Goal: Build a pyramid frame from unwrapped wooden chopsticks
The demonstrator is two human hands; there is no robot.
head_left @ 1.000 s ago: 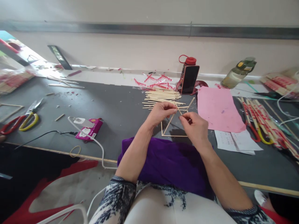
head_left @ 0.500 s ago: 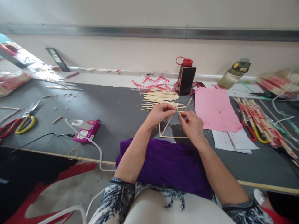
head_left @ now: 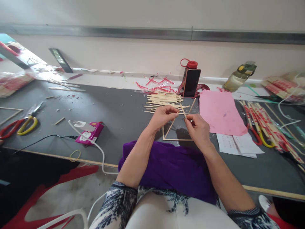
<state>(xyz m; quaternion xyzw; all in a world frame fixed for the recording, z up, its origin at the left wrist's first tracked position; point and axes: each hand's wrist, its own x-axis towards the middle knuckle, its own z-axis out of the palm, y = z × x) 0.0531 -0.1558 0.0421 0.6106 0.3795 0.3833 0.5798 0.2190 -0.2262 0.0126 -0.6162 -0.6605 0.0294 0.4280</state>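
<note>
Your two bare hands meet above a dark grey tabletop (head_left: 114, 117), well in from its pale front edge (head_left: 269, 190). Your left hand (head_left: 164, 118) has its thumb and forefinger closed together at the tips; whether anything is between them, you cannot tell. Your right hand (head_left: 197, 127), just beside it, is partly curled, its thumb and finger pinching a short pale stick (head_left: 183, 111) that slants up toward the left.

Below your hands, a thin stick frame (head_left: 177, 139) lies on the tabletop, its near side close to the purple cloth (head_left: 171, 168) that covers the front edge by your body. A diagonal stick (head_left: 169, 129) rises from its near left corner; your right hand hides part of the frame.

Just beyond your hands is a pile of loose pale sticks (head_left: 162, 98). Behind it, a phone (head_left: 192, 83) leans upright against a red-capped bottle (head_left: 192, 64). To the right of your right hand, pink paper (head_left: 221, 113) overlaps printed white sheets (head_left: 238, 144), with wrapped stick bundles (head_left: 269, 127) farther right.

On your left, a stretch of grey surface separates your forearm from a magenta pack (head_left: 95, 133), which has a white cable (head_left: 103, 156) running over it and down past the front edge. Farther left lie scissors (head_left: 27, 124) with red and yellow handles.
</note>
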